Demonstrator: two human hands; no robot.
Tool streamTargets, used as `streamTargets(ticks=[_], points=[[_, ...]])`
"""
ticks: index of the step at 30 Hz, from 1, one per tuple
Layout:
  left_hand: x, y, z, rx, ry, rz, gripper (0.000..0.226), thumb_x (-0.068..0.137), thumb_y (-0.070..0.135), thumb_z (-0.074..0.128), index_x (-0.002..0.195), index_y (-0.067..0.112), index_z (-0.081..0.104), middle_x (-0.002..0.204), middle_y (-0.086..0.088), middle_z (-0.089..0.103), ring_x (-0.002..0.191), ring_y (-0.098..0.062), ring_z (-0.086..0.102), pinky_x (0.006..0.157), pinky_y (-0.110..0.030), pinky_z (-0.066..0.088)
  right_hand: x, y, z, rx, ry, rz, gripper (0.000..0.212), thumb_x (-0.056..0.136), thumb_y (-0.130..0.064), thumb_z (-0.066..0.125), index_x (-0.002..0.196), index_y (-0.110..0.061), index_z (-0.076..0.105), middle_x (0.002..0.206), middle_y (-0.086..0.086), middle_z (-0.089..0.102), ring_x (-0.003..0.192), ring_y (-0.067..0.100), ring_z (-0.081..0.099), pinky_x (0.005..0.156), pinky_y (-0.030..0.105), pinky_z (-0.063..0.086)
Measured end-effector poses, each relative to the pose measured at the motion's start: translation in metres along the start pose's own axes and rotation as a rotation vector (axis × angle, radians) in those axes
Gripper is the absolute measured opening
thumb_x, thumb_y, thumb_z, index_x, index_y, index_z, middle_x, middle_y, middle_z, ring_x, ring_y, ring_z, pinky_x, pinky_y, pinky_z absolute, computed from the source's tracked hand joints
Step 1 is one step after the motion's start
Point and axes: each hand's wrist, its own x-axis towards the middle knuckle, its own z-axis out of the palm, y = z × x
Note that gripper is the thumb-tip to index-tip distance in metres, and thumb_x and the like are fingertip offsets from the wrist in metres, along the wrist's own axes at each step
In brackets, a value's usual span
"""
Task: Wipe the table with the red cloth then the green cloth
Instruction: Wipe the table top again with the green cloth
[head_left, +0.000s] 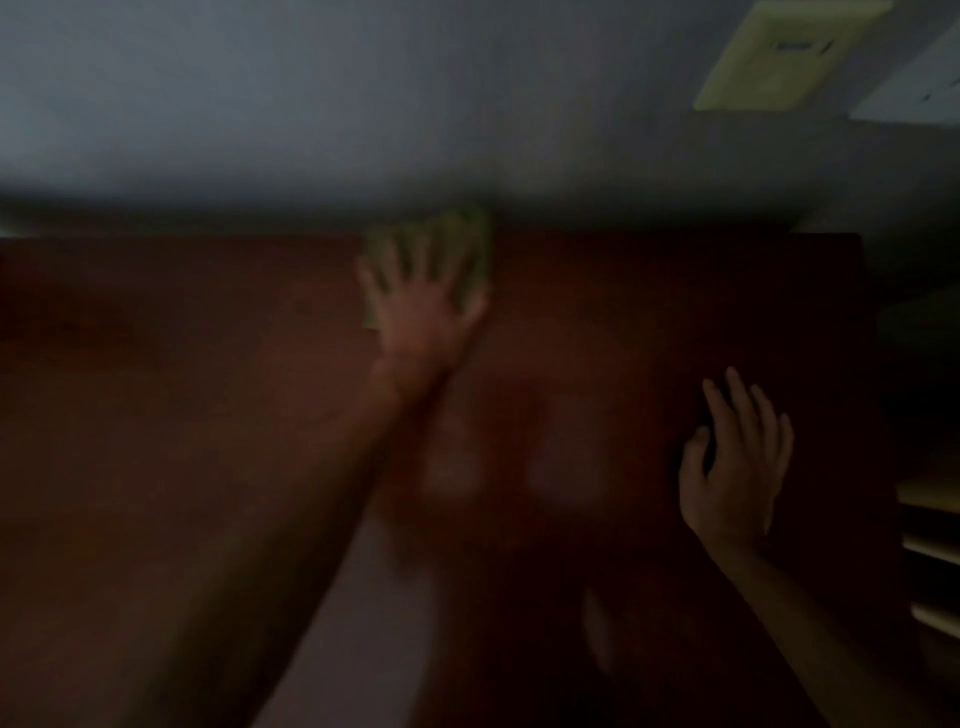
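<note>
left hand (423, 301) pressing green cloth (470, 244), table (156, 389)

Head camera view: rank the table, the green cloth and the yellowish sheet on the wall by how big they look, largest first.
1. Table, by far the largest.
2. Yellowish sheet and green cloth look alike; the left hand hides part of the cloth and the picture is blurred, so I won't rank them.

The room is dim and the view blurred. A grey-blue wall (363, 93) fills the upper part. On it, at upper right, hang a pale yellow-green sheet (779, 57) and a white sheet (924, 88). At the right edge, pale horizontal shelf edges (930, 551) show faintly in shadow.
</note>
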Motion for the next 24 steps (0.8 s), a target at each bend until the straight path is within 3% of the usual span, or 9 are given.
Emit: streamTargets(ticks=[2, 6, 10, 13, 15, 17, 20, 22, 24], points=[[0.003, -0.049, -0.01, -0.006, -0.007, -0.169, 0.066, 0.088, 0.063, 0.027, 0.15, 0.041, 0.029, 0.161, -0.005, 0.024, 0.147, -0.046, 0.011, 0.113, -0.069, 0.006, 0.0, 0.0, 0.0, -0.003, -0.009, 0.01, 0.051, 0.092, -0.027, 0.034, 0.141, -0.019, 0.044, 0.155, 0.001, 0.034, 0.145, 0.023, 0.026, 0.12, 0.045, 0.01], [-0.035, -0.037, -0.002, 0.031, 0.024, -0.166, 0.06, 0.091, 0.058, 0.033, 0.148, 0.039, 0.035, 0.16, -0.008, 0.025, 0.144, -0.05, 0.013, 0.111, -0.071, 0.01, 0.0, 0.0, 0.001, -0.005, -0.009, 0.008, 0.05, 0.092, -0.026, 0.034, 0.141, -0.019, 0.044, 0.155, 0.001, 0.035, 0.145, 0.021, 0.025, 0.12, 0.044, 0.008], [-0.114, 0.052, 0.016, 0.008, -0.011, 0.127, 0.06, 0.087, 0.055, 0.043, 0.145, 0.038, 0.043, 0.159, -0.011, 0.028, 0.143, -0.052, 0.016, 0.109, -0.074, 0.01, 0.0, 0.002, 0.001, 0.014, -0.011, 0.012, 0.049, 0.093, -0.025, 0.035, 0.141, -0.021, 0.044, 0.155, 0.0, 0.034, 0.145, 0.02, 0.025, 0.12, 0.045, 0.009], [-0.207, 0.12, 0.026, -0.046, -0.13, 0.4, 0.063, 0.082, 0.057, 0.049, 0.143, 0.042, 0.042, 0.159, -0.009, 0.028, 0.145, -0.05, 0.009, 0.106, -0.075, 0.015, 0.0, 0.002, 0.0, 0.024, -0.014, 0.007, 0.049, 0.093, -0.025, 0.035, 0.141, -0.02, 0.044, 0.155, 0.0, 0.035, 0.145, 0.02, 0.025, 0.12, 0.044, 0.009], [-0.267, 0.138, 0.029, -0.048, -0.202, 0.548, 0.058, 0.085, 0.058, 0.044, 0.141, 0.044, 0.042, 0.159, -0.005, 0.029, 0.146, -0.048, 0.003, 0.106, -0.071, 0.02, 0.0, 0.003, -0.001, 0.032, -0.012, 0.009, 0.05, 0.092, -0.025, 0.034, 0.141, -0.019, 0.045, 0.154, 0.0, 0.035, 0.145, 0.021, 0.025, 0.12, 0.044, 0.009], [-0.307, 0.128, 0.03, -0.07, -0.203, 0.594, 0.055, 0.089, 0.06, 0.043, 0.142, 0.045, 0.042, 0.16, -0.001, 0.028, 0.147, -0.045, 0.01, 0.107, -0.065, 0.023, 0.0, 0.002, -0.001, 0.041, -0.016, 0.005, 0.05, 0.092, -0.026, 0.033, 0.141, -0.019, 0.044, 0.154, 0.001, 0.035, 0.145, 0.022, 0.025, 0.12, 0.045, 0.009], [-0.326, 0.073, 0.027, -0.032, -0.167, 0.512, 0.066, 0.081, 0.063, 0.048, 0.144, 0.047, 0.036, 0.161, 0.002, 0.023, 0.149, -0.042, 0.001, 0.109, -0.062, 0.018, -0.002, 0.002, -0.001, 0.065, -0.023, 0.008, 0.049, 0.094, -0.025, 0.034, 0.141, -0.018, 0.043, 0.155, 0.001, 0.034, 0.146, 0.022, 0.023, 0.121, 0.047, 0.009], [-0.317, 0.018, 0.021, -0.016, -0.137, 0.347, 0.071, 0.076, 0.062, 0.05, 0.144, 0.046, 0.038, 0.16, 0.0, 0.024, 0.149, -0.041, -0.006, 0.107, -0.064, 0.019, -0.002, 0.001, -0.002, 0.065, -0.024, 0.008, 0.049, 0.094, -0.024, 0.034, 0.141, -0.016, 0.043, 0.155, 0.002, 0.033, 0.146, 0.023, 0.022, 0.121, 0.049, 0.009], [-0.293, -0.044, 0.009, 0.014, -0.11, 0.128, 0.068, 0.078, 0.061, 0.049, 0.144, 0.044, 0.038, 0.16, -0.004, 0.026, 0.148, -0.044, -0.002, 0.107, -0.069, 0.02, -0.002, 0.001, -0.002, 0.065, -0.018, -0.006, 0.05, 0.093, -0.024, 0.034, 0.141, -0.014, 0.043, 0.155, 0.004, 0.034, 0.146, 0.025, 0.023, 0.12, 0.051, 0.011]])
